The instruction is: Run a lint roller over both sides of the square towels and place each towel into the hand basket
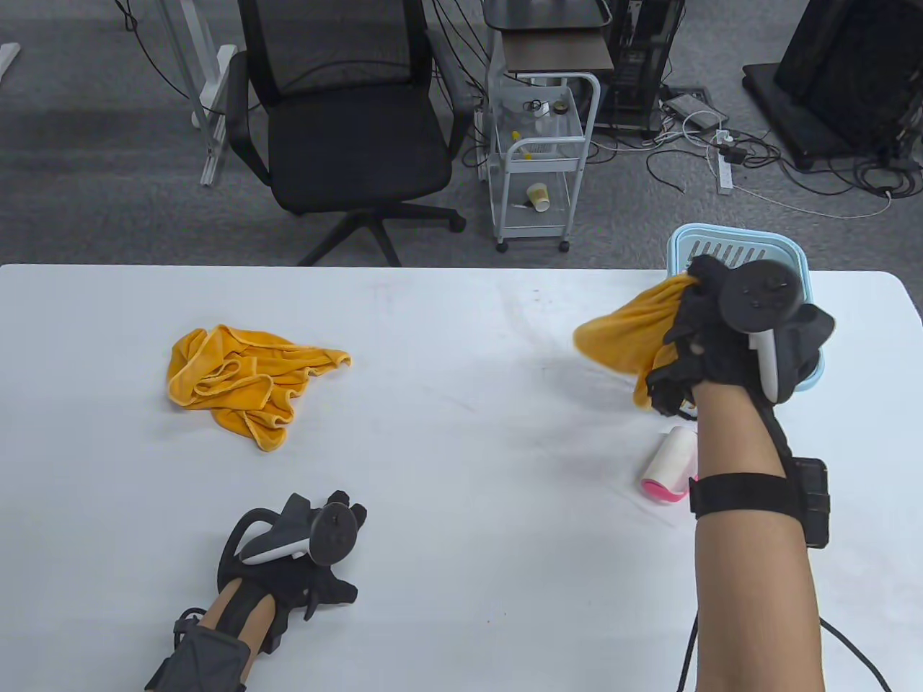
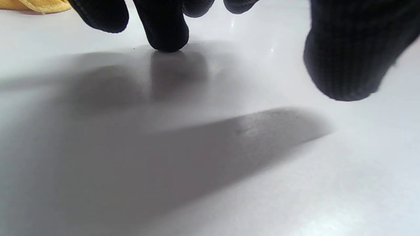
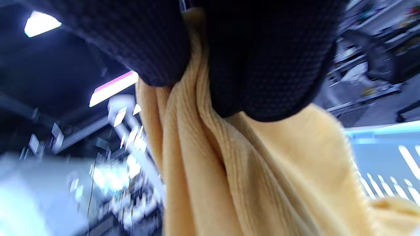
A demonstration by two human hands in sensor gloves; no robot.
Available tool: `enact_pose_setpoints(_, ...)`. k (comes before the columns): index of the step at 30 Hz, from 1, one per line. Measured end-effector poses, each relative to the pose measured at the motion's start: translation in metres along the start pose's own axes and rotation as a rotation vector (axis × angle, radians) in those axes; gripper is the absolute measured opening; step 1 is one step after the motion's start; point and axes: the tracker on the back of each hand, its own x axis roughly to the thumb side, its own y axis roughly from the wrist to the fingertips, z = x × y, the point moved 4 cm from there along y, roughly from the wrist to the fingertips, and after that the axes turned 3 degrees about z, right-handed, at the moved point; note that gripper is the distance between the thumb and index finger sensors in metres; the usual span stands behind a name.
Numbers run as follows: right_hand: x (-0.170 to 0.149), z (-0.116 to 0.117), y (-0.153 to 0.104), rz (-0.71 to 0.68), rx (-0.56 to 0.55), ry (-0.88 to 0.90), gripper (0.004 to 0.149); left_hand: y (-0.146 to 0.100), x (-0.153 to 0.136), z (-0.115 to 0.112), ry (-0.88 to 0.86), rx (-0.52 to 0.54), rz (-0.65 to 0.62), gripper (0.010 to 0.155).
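Right hand [image 1: 728, 339] grips towel [image 1: 627, 335] just left of basket [image 1: 807, 270]. Roller [image 1: 670, 465] lies near basket. Second towel [image 1: 241, 382] well left. Left hand [image 1: 303, 555] relaxed, fingertips [image 2: 167, 32] touching bench [image 1: 461, 447].

held yellow towel [image 1: 626, 333] bunched at blue basket [image 1: 743, 249] rim | second towel [image 1: 241, 382] crumpled table-left | lint roller [image 1: 670, 465] lying flat

The right hand [image 1: 721, 339] is gripping a yellow towel [image 1: 627, 333] beside the blue basket [image 1: 728, 249]; the lint roller [image 1: 670, 465] is lying near the basket.
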Motion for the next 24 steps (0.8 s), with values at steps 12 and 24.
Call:
enact_pose_setpoints(12,-0.091,0.076,0.044,0.155,0.378,0.262,0.073,0.0,0.001,0.0,-0.005,-0.008,-0.008,0.099)
enact_pose_setpoints(24,-0.055,0.082,0.002,-0.111,0.427,-0.07,0.074,0.001,0.002,0.0,0.004,-0.01,-0.003,0.098)
